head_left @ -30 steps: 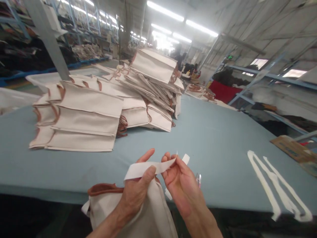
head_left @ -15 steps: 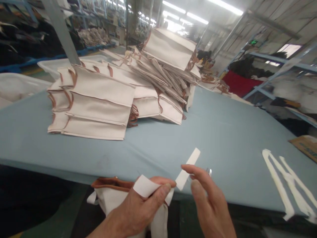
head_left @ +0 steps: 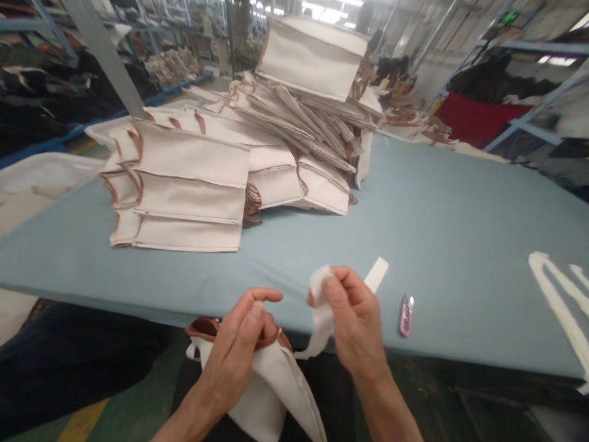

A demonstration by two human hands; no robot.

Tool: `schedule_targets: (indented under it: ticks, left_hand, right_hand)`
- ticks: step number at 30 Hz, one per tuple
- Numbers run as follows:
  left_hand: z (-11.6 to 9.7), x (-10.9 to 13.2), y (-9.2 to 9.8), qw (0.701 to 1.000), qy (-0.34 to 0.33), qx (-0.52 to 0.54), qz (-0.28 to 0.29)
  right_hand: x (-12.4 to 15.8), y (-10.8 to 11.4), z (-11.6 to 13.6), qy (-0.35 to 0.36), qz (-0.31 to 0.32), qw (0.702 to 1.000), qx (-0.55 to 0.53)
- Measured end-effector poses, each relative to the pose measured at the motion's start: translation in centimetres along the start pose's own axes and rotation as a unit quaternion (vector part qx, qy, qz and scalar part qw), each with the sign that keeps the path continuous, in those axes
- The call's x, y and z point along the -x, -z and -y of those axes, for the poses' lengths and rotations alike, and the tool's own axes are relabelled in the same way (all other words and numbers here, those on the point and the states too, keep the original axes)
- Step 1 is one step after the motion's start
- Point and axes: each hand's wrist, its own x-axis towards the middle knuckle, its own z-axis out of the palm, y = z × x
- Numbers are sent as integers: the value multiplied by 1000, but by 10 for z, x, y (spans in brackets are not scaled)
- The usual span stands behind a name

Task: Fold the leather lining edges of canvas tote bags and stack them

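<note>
My left hand [head_left: 242, 347] is closed on the brown-trimmed top edge of a cream canvas bag [head_left: 271, 387] that hangs below the table's near edge. My right hand [head_left: 352, 319] pinches a white fabric strap [head_left: 322, 307] that runs down to the bag; its free end pokes out past my fingers over the table. A small pink thread snip [head_left: 405, 314] lies on the blue-grey table [head_left: 437, 227] just right of my right hand.
Stacks of folded cream bags with brown trim [head_left: 184, 190] and a taller leaning pile [head_left: 313, 92] fill the table's far left. White straps [head_left: 556, 301] lie at the right edge. A white bin [head_left: 41, 178] stands left; shelving lines the background.
The strap passed from my left hand to my right. My left hand dropped to the bag's rim. The pink snip left my right hand and now lies on the table.
</note>
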Motion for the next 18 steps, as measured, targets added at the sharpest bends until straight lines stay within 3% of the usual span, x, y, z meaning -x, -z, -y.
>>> schedule_targets:
  ticks: [1,3,7,12,18]
  left_hand:
    - [4,1,5,999,16,-10,-37]
    - [12,5,16,994,41,-46,-95]
    - [25,17,35,979,58,-137,-140]
    - [29,37,52,971,67,-195,-117]
    - [25,54,64,969,53,-225,-85]
  right_hand:
    - [1,4,-6,-20,-20,999,-22]
    - [7,5,-23,-71,1,996,-48]
    - [35,-18,-58,-196,160,965,-73]
    - [57,-47,-85,-224,205,951,-62]
    - [63,-55,-91,-237,229,941,-72]
